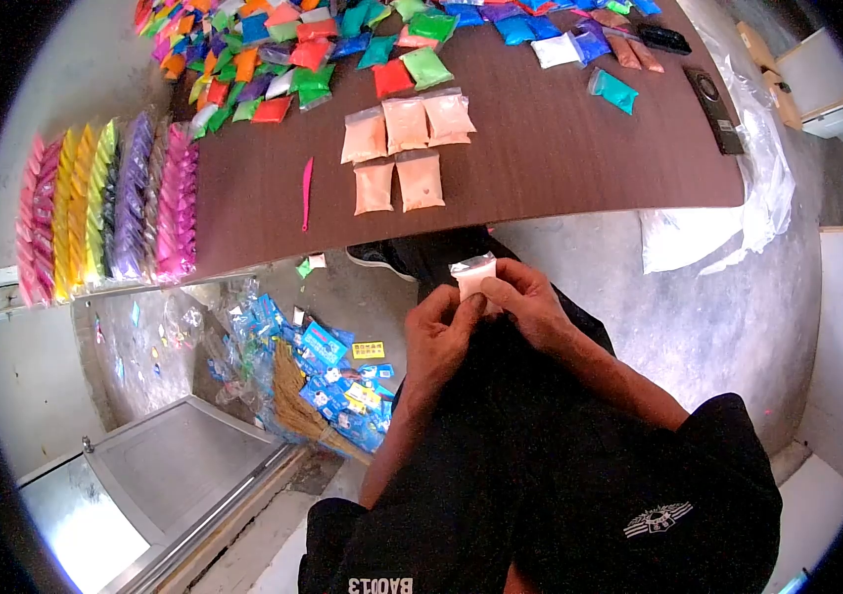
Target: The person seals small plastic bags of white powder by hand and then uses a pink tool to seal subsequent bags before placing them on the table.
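Between my two hands, over my lap, is a small clear plastic bag (475, 281) with pale peach contents, its clear top edge pointing away from me. My left hand (438, 332) pinches the bag's lower left side with thumb and fingers. On the right side, my right hand (525, 302) grips it too, the thumb lying across its front. Fingers hide the bag's lower part. Beyond them on the table, several similar peach bags (406, 125) lie in two rows. A pink plastic tool (308, 194), slim like a knife, rests to their left.
Many colourful small bags (311, 54) are heaped at the table's far side. Long strips of coloured packets (125, 203) stand at its left end. A black oblong device (713, 109) lies near the right edge. On the floor are a broom (301, 401) and blue wrappers (342, 381).
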### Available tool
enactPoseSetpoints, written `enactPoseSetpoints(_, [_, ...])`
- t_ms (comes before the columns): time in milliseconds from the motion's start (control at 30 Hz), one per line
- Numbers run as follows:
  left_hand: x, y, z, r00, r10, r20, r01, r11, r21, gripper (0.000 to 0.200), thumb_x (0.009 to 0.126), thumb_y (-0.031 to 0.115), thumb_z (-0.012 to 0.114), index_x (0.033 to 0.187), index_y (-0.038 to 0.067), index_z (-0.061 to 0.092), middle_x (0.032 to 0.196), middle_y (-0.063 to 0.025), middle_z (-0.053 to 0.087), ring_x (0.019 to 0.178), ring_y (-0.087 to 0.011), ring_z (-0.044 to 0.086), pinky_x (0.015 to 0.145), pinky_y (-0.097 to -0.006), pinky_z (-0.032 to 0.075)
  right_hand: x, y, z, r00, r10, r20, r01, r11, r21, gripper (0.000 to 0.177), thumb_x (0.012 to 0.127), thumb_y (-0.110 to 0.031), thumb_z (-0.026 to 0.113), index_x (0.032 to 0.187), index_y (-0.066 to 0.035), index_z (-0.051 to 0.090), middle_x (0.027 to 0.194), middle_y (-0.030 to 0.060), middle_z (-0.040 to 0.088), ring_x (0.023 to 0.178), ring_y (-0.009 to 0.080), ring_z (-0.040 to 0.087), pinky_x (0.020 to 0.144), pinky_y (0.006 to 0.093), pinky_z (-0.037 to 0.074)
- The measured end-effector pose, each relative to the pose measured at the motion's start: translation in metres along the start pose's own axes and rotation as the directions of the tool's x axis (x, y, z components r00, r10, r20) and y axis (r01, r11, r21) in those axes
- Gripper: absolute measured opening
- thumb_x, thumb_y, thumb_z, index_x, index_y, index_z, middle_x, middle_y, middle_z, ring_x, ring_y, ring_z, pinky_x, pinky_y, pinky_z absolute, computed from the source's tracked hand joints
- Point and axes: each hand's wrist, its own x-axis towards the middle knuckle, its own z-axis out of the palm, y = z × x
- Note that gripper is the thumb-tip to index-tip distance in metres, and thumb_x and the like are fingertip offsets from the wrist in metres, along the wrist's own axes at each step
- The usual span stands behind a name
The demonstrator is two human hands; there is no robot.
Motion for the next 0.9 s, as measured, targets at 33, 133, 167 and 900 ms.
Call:
enactPoseSetpoints(33, [-0.001,0.000,0.000,1.000,0.015,-0.001,-0.015,1.000,-0.004,0.020,0.099,0.018,0.070,0.094,-0.001,0.069,0.081,-0.0019,0.068,0.075,-0.0064,0.057,0.065,-0.0249,0.047,-0.003,-0.005,0.002,1.000,0.029,0.009,-0.029,1.000,-0.009,0.025,0.103,-0.022,0.064,0.116,-0.001,0.067,0.104,0.0057,0.069,0.093,0.0119,0.064,0.085,0.0283,0.054])
enactPoseSetpoints(133, [-0.002,0.002,-0.003,1.000,0.017,0.010,-0.017,0.999,0.032,0.020,0.099,0.018,0.071,0.094,-0.002,0.070,0.082,-0.0030,0.069,0.076,-0.0071,0.059,0.067,-0.0254,0.048,-0.003,0.002,0.002,1.000,0.025,0.016,-0.026,0.999,0.021,0.026,0.103,-0.022,0.064,0.117,0.000,0.067,0.105,0.0049,0.070,0.093,0.0114,0.064,0.085,0.0279,0.054])
enactPoseSetpoints(167, [-0.002,0.004,-0.003,1.000,0.006,0.022,-0.008,0.997,0.070,0.022,0.098,0.020,0.071,0.095,-0.002,0.070,0.083,-0.0039,0.071,0.078,-0.0080,0.061,0.068,-0.0257,0.050,-0.002,0.008,0.000,1.000,-0.009,0.010,0.008,0.998,0.057,0.026,0.103,-0.022,0.064,0.118,0.000,0.068,0.105,0.0044,0.070,0.093,0.0109,0.063,0.085,0.0277,0.053])
enactPoseSetpoints(900, [-0.001,-0.007,-0.002,0.997,-0.058,0.047,0.051,0.989,0.140,0.021,0.097,0.022,0.073,0.098,0.001,0.071,0.084,-0.0026,0.070,0.079,-0.0077,0.060,0.070,-0.0275,0.051,0.001,0.017,-0.003,0.996,0.042,-0.074,-0.046,0.998,-0.050,0.029,0.102,-0.023,0.062,0.116,0.001,0.068,0.105,0.0052,0.070,0.094,0.0119,0.063,0.085,0.0290,0.052])
